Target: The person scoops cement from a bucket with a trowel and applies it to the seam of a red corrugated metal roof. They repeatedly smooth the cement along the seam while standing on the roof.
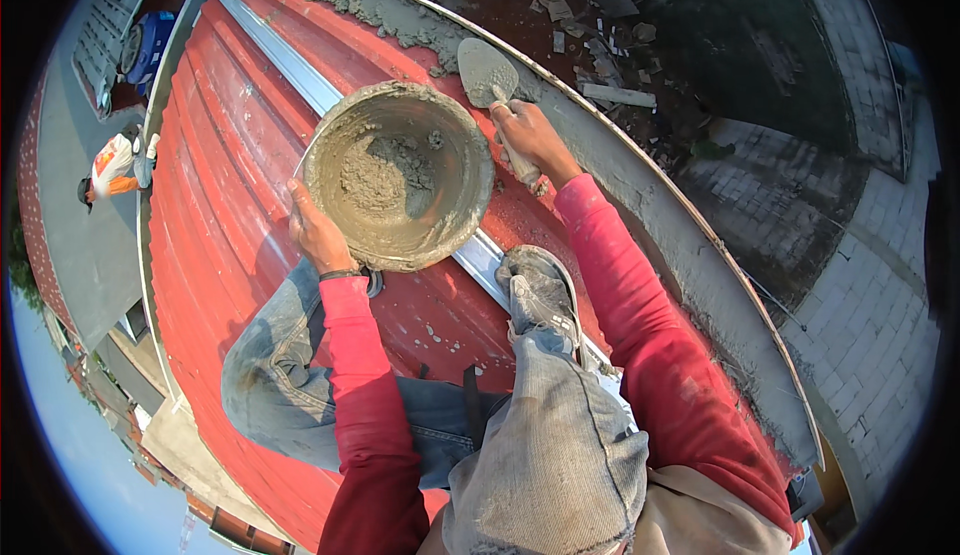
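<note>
My left hand (320, 227) grips the near left side of a round, mortar-caked bucket (466, 170). Wet grey mortar (385, 177) lies in the bottom of the bucket. In my right hand (537, 142) is the handle of a trowel (487, 68), just beyond the bucket's right side. Its rounded blade points away from me and has some mortar on it. The blade is over the inner side of a mortar-covered ledge (640, 190); whether it touches the mortar I cannot tell.
Red corrugated roofing (215, 205) slopes beneath me, crossed by a metal strip (275, 45). My shoe (540, 290) rests beside that strip. The ledge's thin outer edge (700, 230) curves along the right, above a drop to rubble and paving. Another person (115, 167) is at the far left.
</note>
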